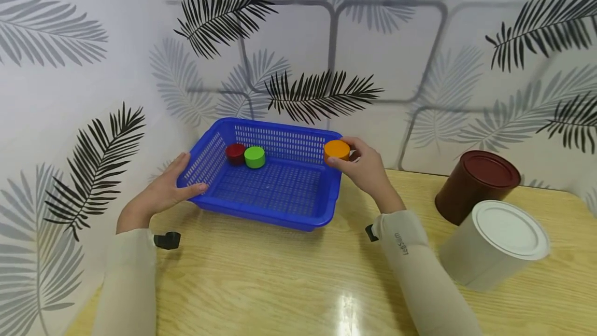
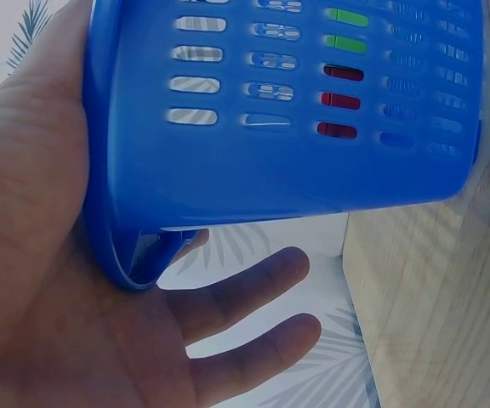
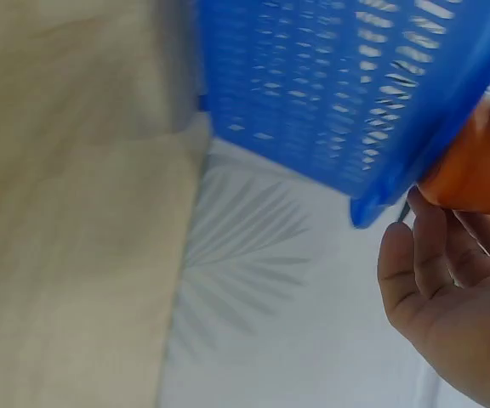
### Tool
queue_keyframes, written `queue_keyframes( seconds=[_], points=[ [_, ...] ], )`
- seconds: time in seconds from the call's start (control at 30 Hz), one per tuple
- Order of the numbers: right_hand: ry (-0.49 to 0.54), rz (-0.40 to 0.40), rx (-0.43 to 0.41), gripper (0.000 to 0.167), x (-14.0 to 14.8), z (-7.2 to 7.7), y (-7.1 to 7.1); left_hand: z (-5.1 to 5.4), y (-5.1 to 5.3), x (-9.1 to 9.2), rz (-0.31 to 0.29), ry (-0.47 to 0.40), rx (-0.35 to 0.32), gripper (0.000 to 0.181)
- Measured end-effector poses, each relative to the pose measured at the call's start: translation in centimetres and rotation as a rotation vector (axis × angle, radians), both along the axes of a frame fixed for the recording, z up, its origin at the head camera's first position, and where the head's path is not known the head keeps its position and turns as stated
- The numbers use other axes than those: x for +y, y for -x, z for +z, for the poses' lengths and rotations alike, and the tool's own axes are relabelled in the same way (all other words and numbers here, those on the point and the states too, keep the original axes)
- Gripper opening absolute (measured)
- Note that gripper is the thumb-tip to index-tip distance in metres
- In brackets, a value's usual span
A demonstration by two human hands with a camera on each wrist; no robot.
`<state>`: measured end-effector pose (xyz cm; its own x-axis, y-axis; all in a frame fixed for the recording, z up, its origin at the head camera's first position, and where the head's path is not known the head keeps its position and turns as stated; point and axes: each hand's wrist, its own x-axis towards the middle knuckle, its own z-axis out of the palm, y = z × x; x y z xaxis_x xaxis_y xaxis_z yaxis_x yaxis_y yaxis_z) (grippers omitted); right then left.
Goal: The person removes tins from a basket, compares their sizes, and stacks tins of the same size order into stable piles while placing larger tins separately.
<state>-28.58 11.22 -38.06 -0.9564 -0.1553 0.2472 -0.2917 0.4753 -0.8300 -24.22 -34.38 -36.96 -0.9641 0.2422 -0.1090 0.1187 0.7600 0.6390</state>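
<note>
A blue perforated basket [image 1: 268, 215] has a red round piece [image 1: 235, 154] and a green one [image 1: 254, 157] side by side at its back left. My left hand [image 1: 160, 191] rests against the basket's left rim, thumb over the edge; in the left wrist view the hand [image 2: 83, 280] has its fingers extended beneath the rim. At the back right corner my right hand [image 1: 366, 167] holds an orange round piece [image 1: 337, 150] between thumb and fingers, at rim height. The right wrist view shows the orange piece [image 3: 475, 166] next to the rim, above the curled fingers.
On the wooden table [image 1: 261, 279], a dark brown can [image 1: 466, 191] and a white can [image 1: 489, 248] stand to the right of my right forearm. A wall with leaf patterns [image 1: 289, 40] rises behind the basket and along the left side.
</note>
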Motion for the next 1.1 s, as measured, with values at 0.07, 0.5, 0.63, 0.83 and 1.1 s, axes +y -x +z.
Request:
queue_keyframes(
  seconds=[0.07, 0.5, 0.63, 0.83, 1.1],
  points=[
    [0.009, -0.013, -0.005, 0.061, 0.5, -0.5, -0.5, -0.2, -0.1, 0.0, -0.003, -0.002, -0.008, 0.109],
    [-0.002, -0.186, -0.059, 0.072, 5.0, -2.2, -0.3, 0.2, -0.4, -0.9, 0.011, -0.013, -0.034, 0.109],
    [0.017, -0.237, -0.108, 0.074, 6.0, -3.0, -0.4, 0.0, -0.5, -0.9, 0.006, -0.017, -0.036, 0.108],
    [0.050, -0.250, -0.149, 0.073, 7.4, -4.2, -0.9, -0.2, -0.4, -0.7, 0.002, -0.002, -0.042, 0.108],
    [0.000, -0.210, -0.268, 0.072, 8.9, -5.8, -1.2, 0.0, -0.1, -0.1, -0.004, 0.001, -0.053, 0.108]
  ],
)
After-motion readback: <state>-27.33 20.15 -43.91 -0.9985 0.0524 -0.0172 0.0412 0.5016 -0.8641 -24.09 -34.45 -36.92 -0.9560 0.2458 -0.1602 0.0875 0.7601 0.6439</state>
